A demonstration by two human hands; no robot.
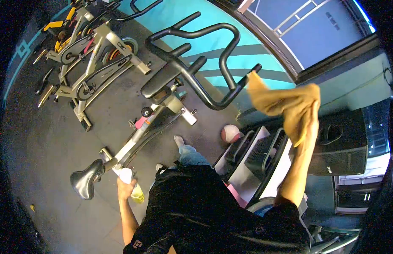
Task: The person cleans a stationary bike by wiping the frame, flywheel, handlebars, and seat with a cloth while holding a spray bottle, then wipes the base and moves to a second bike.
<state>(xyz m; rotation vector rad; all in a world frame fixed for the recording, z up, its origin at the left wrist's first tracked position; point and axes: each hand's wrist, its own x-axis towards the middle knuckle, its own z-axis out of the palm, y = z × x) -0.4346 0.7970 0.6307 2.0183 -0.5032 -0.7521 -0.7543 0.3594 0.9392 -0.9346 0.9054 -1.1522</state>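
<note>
At the lower left, my left hand [125,189] is closed around the neck of a spray bottle [138,194] with a white top and yellow liquid. The bottle is beside the black saddle [87,180] of an exercise bike. My right hand [314,112], raised on the right, grips a yellow-brown cloth [285,101]. The cloth hangs in folds, and its far corner overlaps the end of the bike's black handlebar [217,103] in this view. The bike's frame [131,146] runs between saddle and handlebar, with a black knob [146,111] on it.
More exercise bikes [97,63] stand at the upper left on the dark floor [78,148]. A red and white ball [230,133] lies near a rack with black steps [264,154] on my right. Behind the handlebar is a teal wall [251,55] below a window [311,25].
</note>
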